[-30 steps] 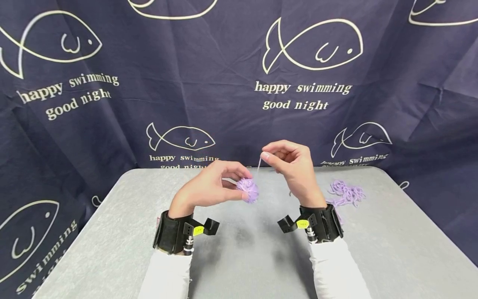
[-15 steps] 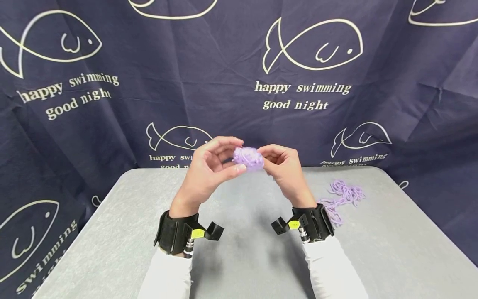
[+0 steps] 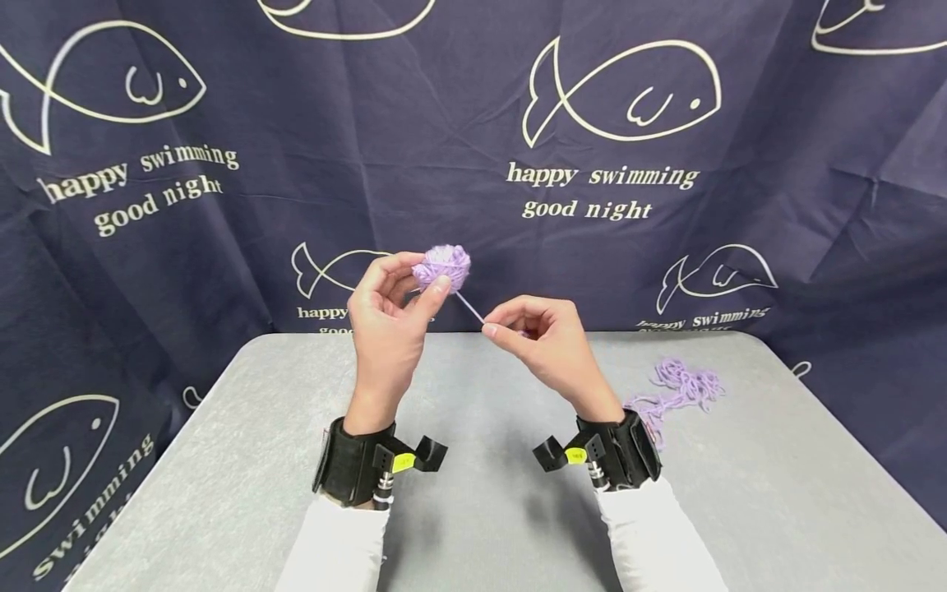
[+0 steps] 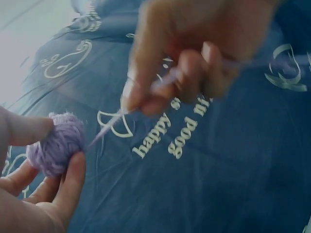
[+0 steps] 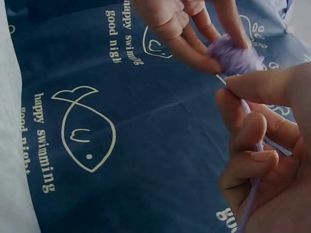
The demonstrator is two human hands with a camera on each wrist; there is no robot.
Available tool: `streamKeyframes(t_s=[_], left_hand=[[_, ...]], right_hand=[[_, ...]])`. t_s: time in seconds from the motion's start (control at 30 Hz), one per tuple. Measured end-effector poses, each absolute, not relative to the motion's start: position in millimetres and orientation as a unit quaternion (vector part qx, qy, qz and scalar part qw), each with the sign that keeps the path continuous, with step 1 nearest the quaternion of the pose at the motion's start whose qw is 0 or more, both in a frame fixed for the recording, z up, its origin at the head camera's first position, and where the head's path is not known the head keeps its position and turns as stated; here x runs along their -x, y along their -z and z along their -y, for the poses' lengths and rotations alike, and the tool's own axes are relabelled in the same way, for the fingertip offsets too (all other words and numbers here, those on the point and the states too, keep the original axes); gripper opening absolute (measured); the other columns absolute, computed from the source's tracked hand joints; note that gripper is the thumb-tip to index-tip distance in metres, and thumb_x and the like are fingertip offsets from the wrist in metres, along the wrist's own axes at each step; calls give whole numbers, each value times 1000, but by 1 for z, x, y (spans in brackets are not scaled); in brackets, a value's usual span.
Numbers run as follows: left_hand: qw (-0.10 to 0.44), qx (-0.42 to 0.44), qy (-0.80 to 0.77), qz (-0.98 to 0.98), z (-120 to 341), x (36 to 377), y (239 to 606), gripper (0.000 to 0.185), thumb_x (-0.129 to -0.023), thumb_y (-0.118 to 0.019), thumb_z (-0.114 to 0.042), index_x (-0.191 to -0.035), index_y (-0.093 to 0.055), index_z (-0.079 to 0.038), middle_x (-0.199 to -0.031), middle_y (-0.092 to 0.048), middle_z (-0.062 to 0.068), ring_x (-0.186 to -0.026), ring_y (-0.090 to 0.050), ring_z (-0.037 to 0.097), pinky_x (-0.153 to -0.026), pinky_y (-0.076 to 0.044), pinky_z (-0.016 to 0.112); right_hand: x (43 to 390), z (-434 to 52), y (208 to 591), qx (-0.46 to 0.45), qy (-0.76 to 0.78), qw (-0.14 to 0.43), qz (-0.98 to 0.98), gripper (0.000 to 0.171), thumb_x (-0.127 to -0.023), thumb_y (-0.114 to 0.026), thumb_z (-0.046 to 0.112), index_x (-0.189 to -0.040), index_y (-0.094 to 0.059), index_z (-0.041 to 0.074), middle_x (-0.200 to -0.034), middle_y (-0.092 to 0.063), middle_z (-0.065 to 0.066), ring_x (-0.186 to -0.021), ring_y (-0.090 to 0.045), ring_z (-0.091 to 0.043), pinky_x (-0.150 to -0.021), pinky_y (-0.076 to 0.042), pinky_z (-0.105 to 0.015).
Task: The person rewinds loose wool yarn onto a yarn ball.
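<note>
My left hand point(image 3: 403, 288) holds a small ball of lilac yarn point(image 3: 442, 265) up in front of the backdrop, thumb and fingers curled round it; the left wrist view shows the ball point(image 4: 57, 143) between thumb and fingers. A taut strand point(image 3: 469, 307) runs down and right from the ball to my right hand point(image 3: 510, 327), which pinches it between thumb and forefinger. In the right wrist view the strand point(image 5: 252, 194) passes on through the curled fingers. Both hands are raised above the grey table point(image 3: 473, 510).
A loose heap of the same lilac yarn point(image 3: 684, 385) lies on the table at the right, its trail running toward my right wrist. A dark blue cloth printed with white fish and words point(image 3: 607, 123) hangs behind the table and round its sides.
The left hand has lifted the ball up and to the left. The right hand left the ball, moved down and now draws a strand out taut from it.
</note>
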State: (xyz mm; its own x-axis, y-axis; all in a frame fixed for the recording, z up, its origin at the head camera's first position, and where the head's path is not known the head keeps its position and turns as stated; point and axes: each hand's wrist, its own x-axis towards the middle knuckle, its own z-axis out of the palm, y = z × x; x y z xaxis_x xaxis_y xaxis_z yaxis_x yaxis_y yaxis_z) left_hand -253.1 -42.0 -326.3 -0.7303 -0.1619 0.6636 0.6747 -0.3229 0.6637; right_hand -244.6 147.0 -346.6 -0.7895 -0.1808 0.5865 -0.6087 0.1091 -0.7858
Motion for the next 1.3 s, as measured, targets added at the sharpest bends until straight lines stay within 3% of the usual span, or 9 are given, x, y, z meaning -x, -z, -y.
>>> streamKeyframes(t_s=[0.17,0.3,0.5,0.7,1.03,1.13,1.3], left_hand=[[325,241,667,625,43,258,334,29,-86,-76,5,-113,-65,4,-108,-66,11,-93,-67,20,-76,-59,26],[311,241,594,702,43,259,339,24,-86,-77,-1,-109,-68,-2,-108,-67,10,-91,-70,19,-76,-60,29],[201,279,514,786,44,257,341,16,-86,-77,-5,-100,-70,-9,-98,-68,6,-82,-68,17,-74,-60,32],[68,380,478,789,47,254,340,16,-86,-75,-2,-99,-69,-11,-98,-68,2,-88,-66,17,-78,-60,32],[-73,486,623,608,53,249,334,22,-84,-73,11,-103,-65,3,-103,-65,13,-91,-68,25,-78,-61,40],[-68,496,670,547,55,248,333,25,-82,-73,13,-102,-65,0,-107,-65,12,-92,-68,22,-79,-60,34],[9,472,750,464,53,248,331,32,-80,-67,16,-99,-66,-10,-110,-68,8,-93,-67,18,-79,-58,26]], right_hand=[[238,-147,341,-291,-599,178,724,5,-85,-78,0,-90,-77,2,-75,-69,-3,-55,-46,-10,-47,-36,-21],[234,-151,337,-300,-608,185,712,7,-85,-77,-4,-91,-76,0,-81,-72,-4,-61,-55,-10,-52,-44,-21],[232,-162,333,-300,-627,201,690,8,-86,-76,-2,-94,-75,-2,-76,-67,-6,-53,-44,-13,-45,-34,-25],[236,-174,333,-261,-663,219,667,10,-87,-78,0,-95,-75,-2,-69,-62,-2,-54,-45,-13,-45,-34,-24],[251,-181,339,-224,-756,227,571,15,-87,-71,-12,-94,-76,1,-74,-69,-2,-51,-42,-8,-45,-25,-20],[255,-182,342,-203,-746,228,592,12,-87,-74,-8,-93,-77,3,-76,-71,-1,-53,-46,-6,-46,-29,-17],[257,-179,346,-180,-683,231,669,10,-87,-79,2,-95,-75,-3,-75,-69,2,-56,-48,-5,-47,-35,-17]])
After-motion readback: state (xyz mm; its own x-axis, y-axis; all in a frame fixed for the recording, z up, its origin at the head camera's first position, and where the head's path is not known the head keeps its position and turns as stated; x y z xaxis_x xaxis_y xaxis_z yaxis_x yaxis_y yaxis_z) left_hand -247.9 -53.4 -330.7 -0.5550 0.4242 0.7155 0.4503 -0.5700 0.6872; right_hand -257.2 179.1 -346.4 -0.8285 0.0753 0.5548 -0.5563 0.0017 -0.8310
